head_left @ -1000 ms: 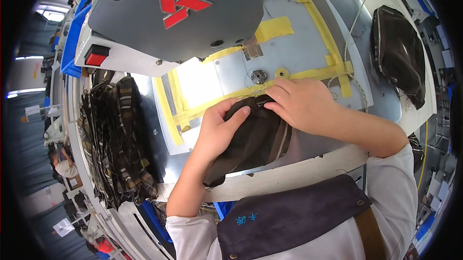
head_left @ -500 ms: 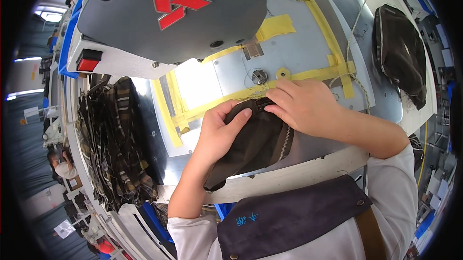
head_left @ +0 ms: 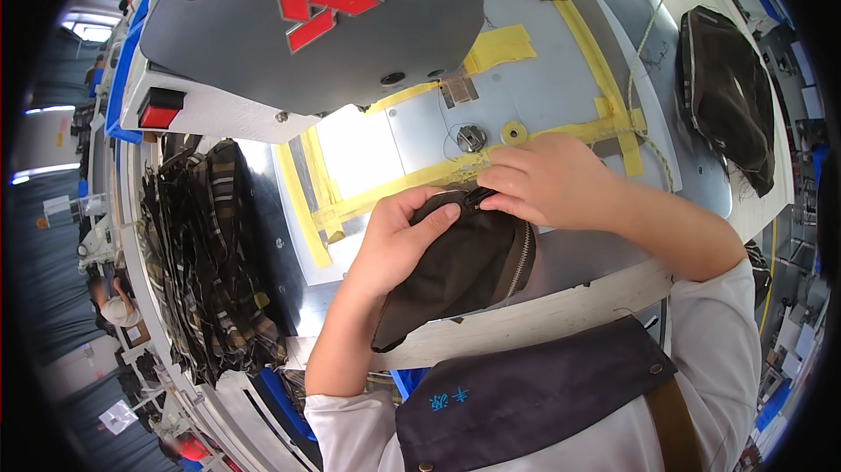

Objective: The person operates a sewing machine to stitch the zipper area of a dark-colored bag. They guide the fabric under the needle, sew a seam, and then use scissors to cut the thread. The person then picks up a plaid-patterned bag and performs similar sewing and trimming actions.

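A dark brown fabric pouch (head_left: 455, 266) with a metal zipper (head_left: 523, 262) down its right side is held over the table's front edge. My left hand (head_left: 405, 234) grips its upper left part, thumb on top and fingers behind. At the pouch's top edge, my right hand (head_left: 547, 179) pinches a dark bit between thumb and fingers. Whether that bit is a fold or a zipper end, I cannot tell. Just beyond my fingers lie a round metal bobbin case (head_left: 471, 138) and a small yellow ring-shaped disc (head_left: 513, 132).
A large grey sewing machine head (head_left: 324, 25) overhangs the metal bed at upper left. Yellow tape strips (head_left: 587, 43) frame the bed. Plaid fabric pieces (head_left: 219, 253) are heaped at left; another dark pouch (head_left: 727, 100) lies at far right, beyond a cord (head_left: 653, 25).
My right hand has turned slightly and shifted a little, still pinching the pouch's top edge. The pouch has tilted slightly under my hands; my left hand keeps its hold.
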Demonstrator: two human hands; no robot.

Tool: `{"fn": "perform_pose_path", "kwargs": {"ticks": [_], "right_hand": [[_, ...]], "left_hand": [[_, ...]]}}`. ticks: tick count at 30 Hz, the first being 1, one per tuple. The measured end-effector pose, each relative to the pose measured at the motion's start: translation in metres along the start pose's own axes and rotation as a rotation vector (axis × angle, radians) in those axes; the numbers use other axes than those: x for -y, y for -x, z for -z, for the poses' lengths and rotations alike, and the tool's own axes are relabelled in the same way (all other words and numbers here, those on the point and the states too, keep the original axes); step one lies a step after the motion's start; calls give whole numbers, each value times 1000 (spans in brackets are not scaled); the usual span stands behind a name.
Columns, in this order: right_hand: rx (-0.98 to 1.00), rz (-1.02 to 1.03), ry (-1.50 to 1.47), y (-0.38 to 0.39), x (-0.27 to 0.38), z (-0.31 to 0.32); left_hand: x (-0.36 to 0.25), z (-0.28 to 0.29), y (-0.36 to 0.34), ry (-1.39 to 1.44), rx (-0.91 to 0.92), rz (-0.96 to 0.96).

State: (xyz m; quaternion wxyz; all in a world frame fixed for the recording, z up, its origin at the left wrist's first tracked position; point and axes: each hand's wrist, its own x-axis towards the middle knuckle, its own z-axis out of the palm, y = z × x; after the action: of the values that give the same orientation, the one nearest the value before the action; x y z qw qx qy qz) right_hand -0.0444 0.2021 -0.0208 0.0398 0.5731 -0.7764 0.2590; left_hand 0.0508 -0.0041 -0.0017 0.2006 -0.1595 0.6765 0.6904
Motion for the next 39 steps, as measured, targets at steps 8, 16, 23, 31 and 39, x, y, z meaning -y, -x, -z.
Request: {"fn": "perform_pose_path", "kwargs": {"ticks": [8, 16, 23, 31, 39], "right_hand": [[-6, 11, -309, -4, -8, -9], [-108, -184, -812, -1, 9, 11], [-118, -384, -359, -4, 15, -3], [24, -159, -185, -7, 14, -10], [-99, -563, -1113, -17, 12, 17]], "left_hand": [[-3, 0, 0, -37, 77, 28], [2, -6, -2, 41, -112, -39], [9, -8, -2, -29, -179, -97], [17, -8, -2, -93, -127, -181], [14, -11, -1, -35, -174, -146]]}}
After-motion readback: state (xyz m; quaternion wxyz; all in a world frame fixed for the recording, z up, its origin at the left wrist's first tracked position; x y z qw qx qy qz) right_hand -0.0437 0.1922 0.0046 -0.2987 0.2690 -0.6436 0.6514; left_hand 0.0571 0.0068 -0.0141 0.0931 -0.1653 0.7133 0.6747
